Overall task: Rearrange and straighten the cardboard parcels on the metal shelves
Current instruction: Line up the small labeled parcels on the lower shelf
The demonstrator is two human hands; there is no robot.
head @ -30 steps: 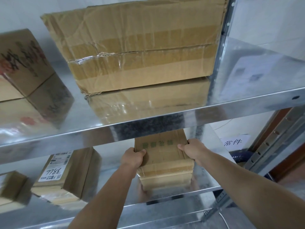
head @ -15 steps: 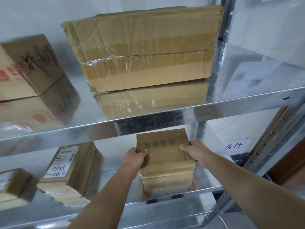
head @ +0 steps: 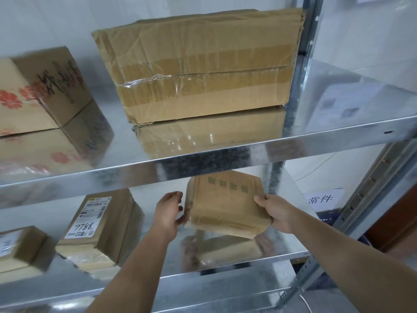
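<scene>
Evidently unfinished: small green-printed parcel (head: 225, 206) is gripped by right hand (head: 279, 213), tilted above lower shelf (head: 171, 263); left hand (head: 168, 213) is held slack-fingered beside it. Squaring not yet done.

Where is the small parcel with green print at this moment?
Head view, right of centre: the small parcel is tilted above the lower shelf, right hand gripping its right edge, left hand at its left, right of the 7786-labelled parcel.
</scene>
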